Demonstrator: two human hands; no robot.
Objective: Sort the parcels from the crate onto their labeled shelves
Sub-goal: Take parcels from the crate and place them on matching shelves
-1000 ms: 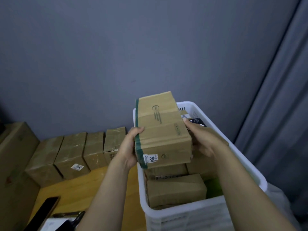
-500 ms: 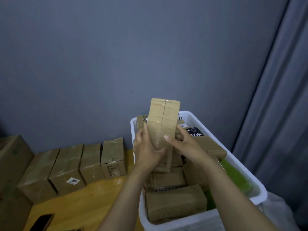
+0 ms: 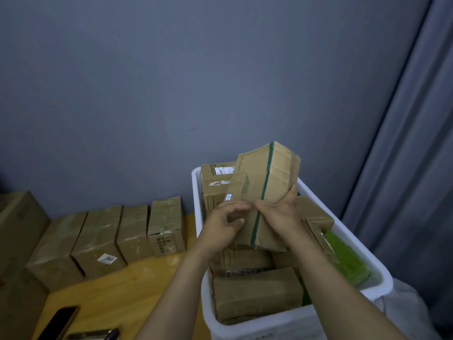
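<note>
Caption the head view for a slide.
Left hand and right hand hold a green-taped parcel above the white crate; four boxes line the table.

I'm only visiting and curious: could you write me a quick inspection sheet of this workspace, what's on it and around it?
Surface: yellowish wooden tabletop.
Job's things: white plastic crate holding brown cardboard parcels; one green-taped cardboard parcel held above it; no labelled shelves seen.
Clutter: dark phone; row of four taped cardboard boxes.
Hands: right hand grips the green-taped cardboard parcel; left hand at its lower corner, grip unclear.
Cables: nothing seen.
Surroundings: blue-grey wall behind, grey curtain on the right.
</note>
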